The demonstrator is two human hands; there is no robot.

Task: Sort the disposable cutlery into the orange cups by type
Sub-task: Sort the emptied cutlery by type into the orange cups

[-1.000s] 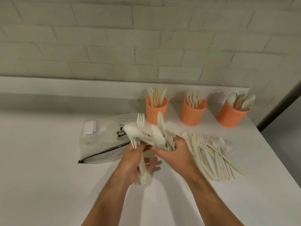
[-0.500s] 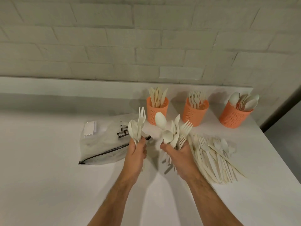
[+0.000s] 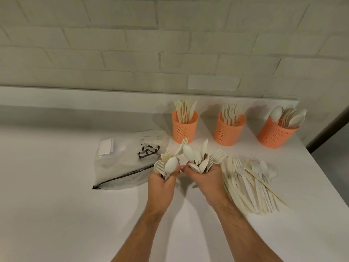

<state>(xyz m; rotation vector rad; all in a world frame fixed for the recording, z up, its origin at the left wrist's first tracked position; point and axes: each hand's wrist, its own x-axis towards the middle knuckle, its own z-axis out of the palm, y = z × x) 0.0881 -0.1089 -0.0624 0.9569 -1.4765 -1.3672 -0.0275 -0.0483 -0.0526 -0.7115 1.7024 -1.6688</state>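
While both fists hover close together over the middle of the white tabletop (image 3: pixel 56 214), each one is wrapped around its own bunch of pale disposable cutlery. The left hand (image 3: pixel 162 188) is clenched on a small bunch (image 3: pixel 169 163) in which a spoon bowl and fork tines fan upward. The right hand (image 3: pixel 205 183) is clamped on a larger bunch (image 3: pixel 201 157) of mixed spoons and forks, heads spread out above the knuckles. The thumbs of the two hands nearly meet, though whether they touch cannot be told. Just to the right of the right hand, a loose heap of cutlery (image 3: pixel 253 186) lies flat on the tabletop near its right edge, handles pointing toward the person. Left of the left hand rests a clear plastic bag (image 3: pixel 124 163) with a dark zip strip along its near side and a white card showing inside. Along the back edge of the tabletop, by the ledge under the white brick wall (image 3: pixel 170 44), three orange perforated cups stand upright in a row: the left cup (image 3: pixel 184 129) holds knives, the middle cup (image 3: pixel 229 132) holds forks, and the right cup (image 3: pixel 275 135), near the back right corner, holds spoons.
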